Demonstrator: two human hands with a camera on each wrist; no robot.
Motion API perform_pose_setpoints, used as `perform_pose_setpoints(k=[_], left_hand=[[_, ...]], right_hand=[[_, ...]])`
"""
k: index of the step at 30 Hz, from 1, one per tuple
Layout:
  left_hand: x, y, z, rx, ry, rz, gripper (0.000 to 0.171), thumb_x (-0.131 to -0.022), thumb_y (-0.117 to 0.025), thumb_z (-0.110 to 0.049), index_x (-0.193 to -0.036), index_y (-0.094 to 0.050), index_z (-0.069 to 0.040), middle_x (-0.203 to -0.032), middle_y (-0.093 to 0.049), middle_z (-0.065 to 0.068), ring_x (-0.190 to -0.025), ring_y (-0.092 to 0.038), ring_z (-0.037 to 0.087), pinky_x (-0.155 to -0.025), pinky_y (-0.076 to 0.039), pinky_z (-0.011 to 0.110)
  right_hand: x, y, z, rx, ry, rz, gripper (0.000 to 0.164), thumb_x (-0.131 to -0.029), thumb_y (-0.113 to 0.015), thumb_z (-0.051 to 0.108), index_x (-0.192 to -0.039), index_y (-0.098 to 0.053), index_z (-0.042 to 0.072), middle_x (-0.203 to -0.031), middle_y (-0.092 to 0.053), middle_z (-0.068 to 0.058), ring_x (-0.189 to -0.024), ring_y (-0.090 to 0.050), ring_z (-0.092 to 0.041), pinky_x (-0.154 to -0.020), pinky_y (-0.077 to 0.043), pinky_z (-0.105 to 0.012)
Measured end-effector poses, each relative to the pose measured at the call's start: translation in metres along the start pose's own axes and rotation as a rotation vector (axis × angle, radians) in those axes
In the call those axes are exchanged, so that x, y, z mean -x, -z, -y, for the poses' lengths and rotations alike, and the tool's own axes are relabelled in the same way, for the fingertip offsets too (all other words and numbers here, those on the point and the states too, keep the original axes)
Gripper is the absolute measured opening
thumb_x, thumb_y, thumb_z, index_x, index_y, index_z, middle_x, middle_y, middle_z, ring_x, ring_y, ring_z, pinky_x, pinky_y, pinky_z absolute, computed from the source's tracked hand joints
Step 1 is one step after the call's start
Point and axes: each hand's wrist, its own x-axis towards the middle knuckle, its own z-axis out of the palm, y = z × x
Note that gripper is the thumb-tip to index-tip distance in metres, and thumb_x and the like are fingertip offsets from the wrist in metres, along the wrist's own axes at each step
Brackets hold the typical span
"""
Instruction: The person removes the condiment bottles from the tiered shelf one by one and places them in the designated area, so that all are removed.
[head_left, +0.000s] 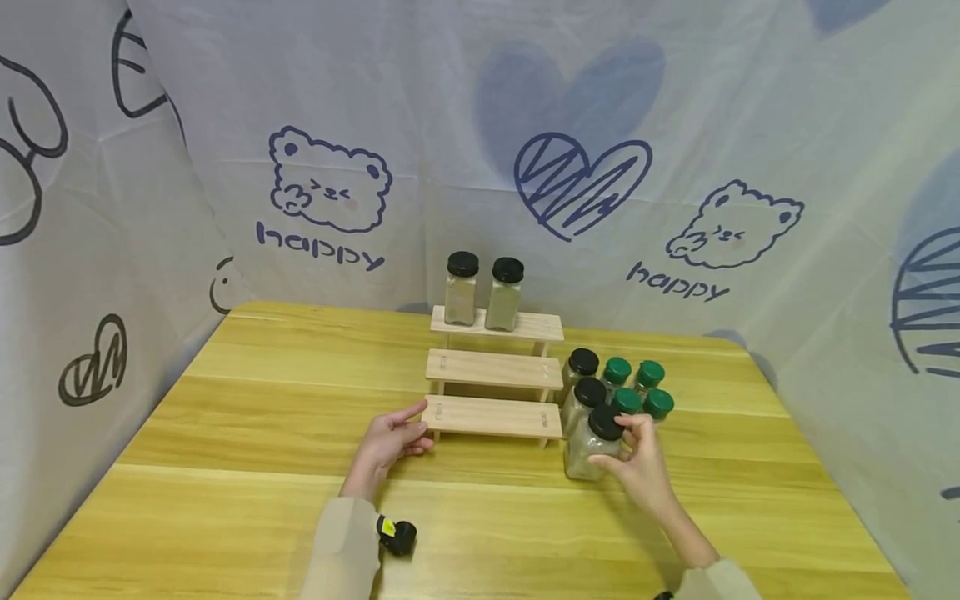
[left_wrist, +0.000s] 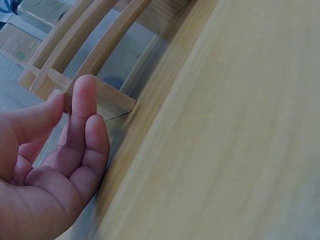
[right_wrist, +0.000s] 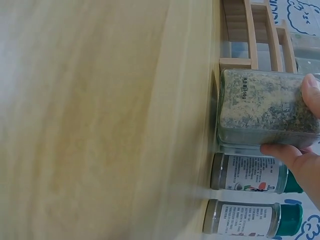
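Observation:
A three-tier wooden display rack (head_left: 491,417) stands mid-table. My left hand (head_left: 390,437) pinches the left end of its lowest step, thumb and fingertips at the corner in the left wrist view. To the right of the rack, my right hand (head_left: 643,471) grips a square glass spice jar (right_wrist: 265,102) with a black lid (head_left: 606,422). Greenish-grey flakes show inside it, and it looks upright in the head view. Whether its base touches the table I cannot tell. Two more black-lidded jars (head_left: 460,302) stand on the top tier.
Behind the held jar, two other black-lidded jars (head_left: 590,392) stand close to the rack's right side. Several green-capped spice bottles (head_left: 651,373) are grouped beside them. A printed cloth (head_left: 465,200) hangs behind the wooden table (head_left: 247,433).

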Motion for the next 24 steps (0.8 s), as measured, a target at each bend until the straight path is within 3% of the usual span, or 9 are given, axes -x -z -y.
perform_pose_setpoints(k=[14, 24], left_hand=[[0.0009, 0.0010, -0.0001, -0.001, -0.007, 0.016, 0.043, -0.086, -0.054, 0.002, -0.128, -0.046, -0.002, -0.079, -0.065, 0.018, -0.061, -0.063, 0.015, -0.060, -0.050, 0.025], [0.0012, 0.0004, -0.0005, -0.005, -0.007, 0.012, 0.043, -0.086, -0.055, 0.002, -0.128, -0.047, -0.002, -0.081, -0.065, 0.019, -0.061, -0.063, 0.016, -0.061, -0.050, 0.025]], right_hand=[[0.0033, -0.0038, 0.0001, -0.025, -0.052, -0.008, 0.060, -0.060, -0.065, -0.027, -0.106, -0.029, -0.015, -0.110, -0.036, -0.020, -0.091, -0.049, 0.003, -0.062, -0.049, -0.017], [0.0012, 0.0003, -0.0010, 0.006, -0.006, 0.010, 0.059, -0.058, -0.069, -0.024, -0.105, -0.035, -0.011, -0.102, -0.044, -0.010, -0.090, -0.051, -0.001, -0.062, -0.049, -0.018]])
